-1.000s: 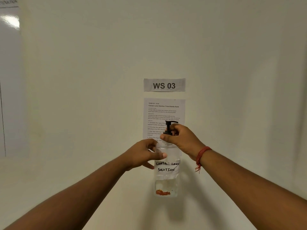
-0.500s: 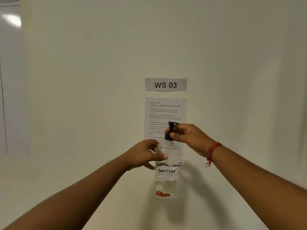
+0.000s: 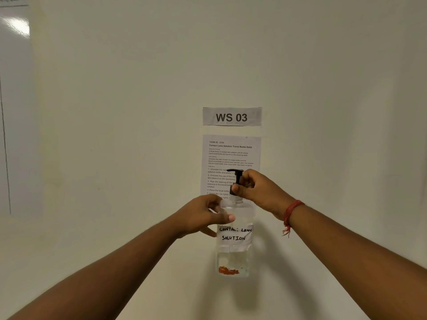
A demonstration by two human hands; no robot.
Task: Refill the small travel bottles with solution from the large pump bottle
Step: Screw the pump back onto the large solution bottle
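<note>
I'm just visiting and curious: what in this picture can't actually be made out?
- Small travel bottles: none in the head view.
- Pump bottle collar: covered by the right hand.
- Instruction sheet: lower lines hidden behind pump and hand; small print blurred.
- Bottle's far side: hidden behind the left hand.
- Whiteboard: cut off at the left edge.

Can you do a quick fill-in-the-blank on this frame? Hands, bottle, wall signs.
1. The left hand grips the clear bottle just above its handwritten ____.
2. The right hand pinches the black ____ on top of the bottle.
3. The sign on the wall reads WS ____.
4. A red ____ is tied round the right wrist.

Missing words: label; pump; 03; thread
</note>
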